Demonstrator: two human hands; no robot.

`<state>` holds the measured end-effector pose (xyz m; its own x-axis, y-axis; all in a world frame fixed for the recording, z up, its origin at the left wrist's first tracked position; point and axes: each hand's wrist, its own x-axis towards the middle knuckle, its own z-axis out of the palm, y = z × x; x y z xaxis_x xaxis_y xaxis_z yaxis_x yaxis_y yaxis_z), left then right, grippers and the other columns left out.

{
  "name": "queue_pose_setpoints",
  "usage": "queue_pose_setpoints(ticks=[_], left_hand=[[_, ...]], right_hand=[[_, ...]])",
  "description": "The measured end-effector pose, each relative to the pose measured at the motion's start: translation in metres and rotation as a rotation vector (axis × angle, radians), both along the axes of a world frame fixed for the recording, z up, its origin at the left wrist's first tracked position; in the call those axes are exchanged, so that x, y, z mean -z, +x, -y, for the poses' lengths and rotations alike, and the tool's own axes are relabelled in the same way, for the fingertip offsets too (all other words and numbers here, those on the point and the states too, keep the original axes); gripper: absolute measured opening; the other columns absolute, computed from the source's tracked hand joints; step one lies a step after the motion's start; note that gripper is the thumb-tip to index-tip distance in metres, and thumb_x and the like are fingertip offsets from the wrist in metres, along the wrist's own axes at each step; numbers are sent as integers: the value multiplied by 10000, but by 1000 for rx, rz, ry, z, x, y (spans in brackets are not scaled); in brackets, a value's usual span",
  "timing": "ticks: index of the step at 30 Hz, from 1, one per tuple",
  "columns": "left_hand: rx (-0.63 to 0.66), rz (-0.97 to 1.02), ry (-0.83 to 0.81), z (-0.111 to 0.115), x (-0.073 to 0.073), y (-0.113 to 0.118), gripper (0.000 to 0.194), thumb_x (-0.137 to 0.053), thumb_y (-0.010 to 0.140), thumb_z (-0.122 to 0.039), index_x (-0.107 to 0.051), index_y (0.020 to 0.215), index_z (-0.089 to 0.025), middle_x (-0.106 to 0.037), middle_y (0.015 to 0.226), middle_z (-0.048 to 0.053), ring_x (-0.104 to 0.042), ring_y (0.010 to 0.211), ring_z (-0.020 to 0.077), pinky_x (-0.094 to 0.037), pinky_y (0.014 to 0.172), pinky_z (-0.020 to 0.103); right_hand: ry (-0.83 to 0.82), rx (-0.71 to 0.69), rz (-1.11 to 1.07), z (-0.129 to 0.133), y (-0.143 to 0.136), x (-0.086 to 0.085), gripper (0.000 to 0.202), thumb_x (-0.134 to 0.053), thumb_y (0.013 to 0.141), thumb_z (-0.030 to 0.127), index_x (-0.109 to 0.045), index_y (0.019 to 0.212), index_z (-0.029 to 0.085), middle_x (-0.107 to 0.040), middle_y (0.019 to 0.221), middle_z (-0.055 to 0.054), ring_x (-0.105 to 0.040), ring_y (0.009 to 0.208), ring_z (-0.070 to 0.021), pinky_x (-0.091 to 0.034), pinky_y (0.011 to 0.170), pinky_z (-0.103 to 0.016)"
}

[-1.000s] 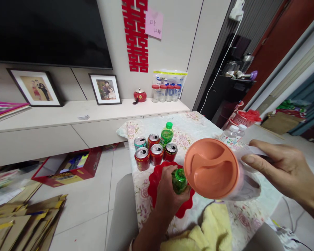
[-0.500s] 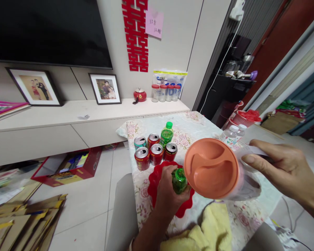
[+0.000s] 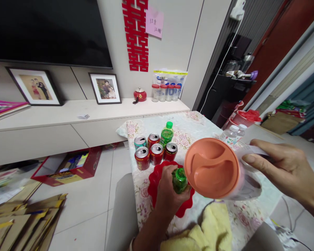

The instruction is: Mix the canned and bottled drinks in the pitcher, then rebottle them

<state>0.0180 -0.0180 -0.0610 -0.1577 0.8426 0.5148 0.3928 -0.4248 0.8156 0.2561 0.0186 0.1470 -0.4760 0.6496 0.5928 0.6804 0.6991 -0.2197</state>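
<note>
My left hand (image 3: 169,193) is wrapped round a green bottle (image 3: 180,180) over a red scalloped dish (image 3: 153,181). No cap shows on this bottle. My right hand (image 3: 279,165) grips the handle of a clear pitcher (image 3: 247,186), which is tipped so that its orange lid (image 3: 211,168) faces the camera. The lid's left edge is beside the mouth of the bottle. Beyond the dish stand several opened cans (image 3: 142,158) and a green-capped bottle (image 3: 167,134).
A yellow towel (image 3: 211,226) lies at the near edge of the floral tablecloth (image 3: 193,120). Clear bottles (image 3: 231,134) stand at the table's right. Behind is a white cabinet (image 3: 102,113) with photo frames and jars; a red box (image 3: 68,170) sits on the floor at left.
</note>
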Motion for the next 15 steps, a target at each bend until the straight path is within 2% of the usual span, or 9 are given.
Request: queue_pose_setpoints(ticks=[11, 15], left_hand=[[-1, -9, -8, 0, 0, 0, 595, -818, 693, -259, -545, 1220, -211, -682, 1114, 92, -731, 977, 270, -643, 818, 426], [0, -16, 11, 1, 0, 0, 602, -814, 690, -249, -535, 1222, -202, -673, 1112, 91, -728, 981, 266, -645, 829, 432]], right_hand=[[1, -6, -12, -1, -2, -1, 471, -670, 944, 402, -441, 560, 256, -379, 409, 76, -352, 353, -116, -320, 317, -236], [-15, 76, -59, -1, -2, 0, 504, -704, 894, 500, -446, 538, 253, -374, 412, 69, -362, 356, -117, -334, 319, -238]])
